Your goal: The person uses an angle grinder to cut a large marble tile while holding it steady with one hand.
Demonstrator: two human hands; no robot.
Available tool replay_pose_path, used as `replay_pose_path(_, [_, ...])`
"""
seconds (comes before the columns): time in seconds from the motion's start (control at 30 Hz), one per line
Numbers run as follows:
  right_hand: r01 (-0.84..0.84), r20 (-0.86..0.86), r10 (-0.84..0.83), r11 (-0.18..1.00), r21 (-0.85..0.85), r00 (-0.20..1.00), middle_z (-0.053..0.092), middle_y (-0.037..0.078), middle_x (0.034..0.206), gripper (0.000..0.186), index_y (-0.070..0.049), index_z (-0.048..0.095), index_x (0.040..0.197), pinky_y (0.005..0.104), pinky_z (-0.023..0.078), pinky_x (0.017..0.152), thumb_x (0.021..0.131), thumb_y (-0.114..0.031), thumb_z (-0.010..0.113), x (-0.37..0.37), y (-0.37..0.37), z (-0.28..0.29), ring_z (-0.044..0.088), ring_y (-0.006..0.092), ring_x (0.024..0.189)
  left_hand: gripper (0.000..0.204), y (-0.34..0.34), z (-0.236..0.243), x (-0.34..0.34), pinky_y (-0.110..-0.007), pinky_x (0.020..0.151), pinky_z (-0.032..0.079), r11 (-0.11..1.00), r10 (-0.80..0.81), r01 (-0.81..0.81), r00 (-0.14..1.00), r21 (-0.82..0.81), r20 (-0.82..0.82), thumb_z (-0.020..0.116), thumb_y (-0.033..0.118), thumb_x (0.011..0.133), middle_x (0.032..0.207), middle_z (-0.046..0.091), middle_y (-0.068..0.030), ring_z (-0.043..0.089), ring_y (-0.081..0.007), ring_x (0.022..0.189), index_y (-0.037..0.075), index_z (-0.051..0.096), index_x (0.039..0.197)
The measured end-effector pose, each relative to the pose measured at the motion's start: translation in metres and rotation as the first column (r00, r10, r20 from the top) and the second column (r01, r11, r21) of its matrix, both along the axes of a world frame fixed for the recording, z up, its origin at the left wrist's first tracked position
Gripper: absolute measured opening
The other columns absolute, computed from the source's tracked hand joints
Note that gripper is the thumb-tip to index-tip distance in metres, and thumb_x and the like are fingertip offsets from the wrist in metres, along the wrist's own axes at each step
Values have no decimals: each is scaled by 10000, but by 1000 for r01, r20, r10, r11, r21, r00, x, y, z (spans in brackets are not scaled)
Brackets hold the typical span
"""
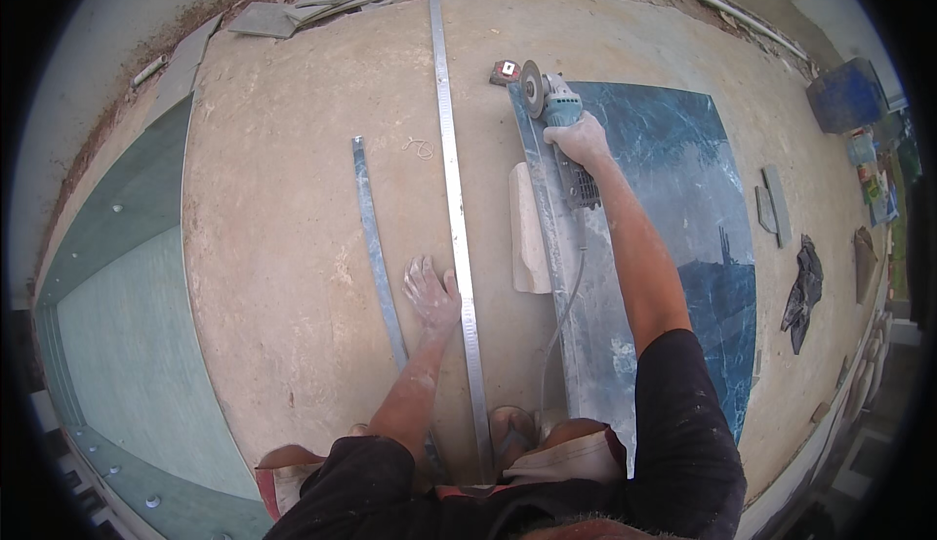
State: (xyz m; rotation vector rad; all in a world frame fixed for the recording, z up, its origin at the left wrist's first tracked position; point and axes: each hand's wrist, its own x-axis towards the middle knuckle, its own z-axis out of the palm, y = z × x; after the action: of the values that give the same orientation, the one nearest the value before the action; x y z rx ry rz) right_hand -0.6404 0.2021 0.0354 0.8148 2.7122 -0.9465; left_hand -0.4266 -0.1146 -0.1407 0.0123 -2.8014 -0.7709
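Observation:
My right hand (583, 140) is wrapped round the body of an angle grinder (563, 105), whose cutting disc (533, 89) sits over the far left corner of a blue marbled tile (673, 164). The grinder's cord (568, 315) runs back toward me along the tile's dusty left edge. My left hand (430, 293), coated in pale dust, lies flat with fingers spread on the floor. It is between a thin blue tile strip (372, 228) and a long metal straightedge (452, 169). A pale block (529, 228) lies beside and partly under the tile's left edge.
A red tape measure (505, 72) lies just beyond the tile. Far left are broken tile pieces (268, 20); at left is a sunken green-tiled basin (137, 315). To the right are a black cloth or bag (803, 291), grey offcuts (774, 206) and a blue container (847, 96).

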Motion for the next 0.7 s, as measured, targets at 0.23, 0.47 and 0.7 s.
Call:
replay_pose_path(0.23, [-2, 3, 2, 1000, 1, 1000, 685, 263, 1250, 746, 66, 635, 1251, 416, 529, 1003, 668, -368, 803, -5, 2, -3, 675, 361, 1171, 530, 1, 0, -1, -622, 1123, 314, 1000, 5, -5, 1000, -6, 13, 625, 262, 949, 1413, 462, -261, 402, -474, 1338, -43, 513, 1367])
replay_pose_path(0.47, [-1, -3, 1, 1000, -4, 1000, 693, 264, 1231, 717, 68, 654, 1222, 408, 534, 992, 668, -362, 804, -7, -2, 2, 681, 355, 1162, 515, -1, -1, -1, -617, 1123, 316, 1000, 5, -5, 1000, 1, -1, 625, 258, 949, 1407, 468, -262, 406, -477, 1336, -46, 527, 1353])
replay_pose_path(0.7, [-4, -23, 3, 1000, -8, 1000, 709, 255, 1199, 689, 70, 672, 1189, 402, 540, 977, 663, -354, 807, -11, 1, -2, 693, 345, 1137, 513, 1, 1, -1, -612, 1130, 313, 1000, -3, 3, 1000, 7, 13, 623, 255, 950, 1412, 466, -264, 400, -474, 1349, -51, 528, 1351])
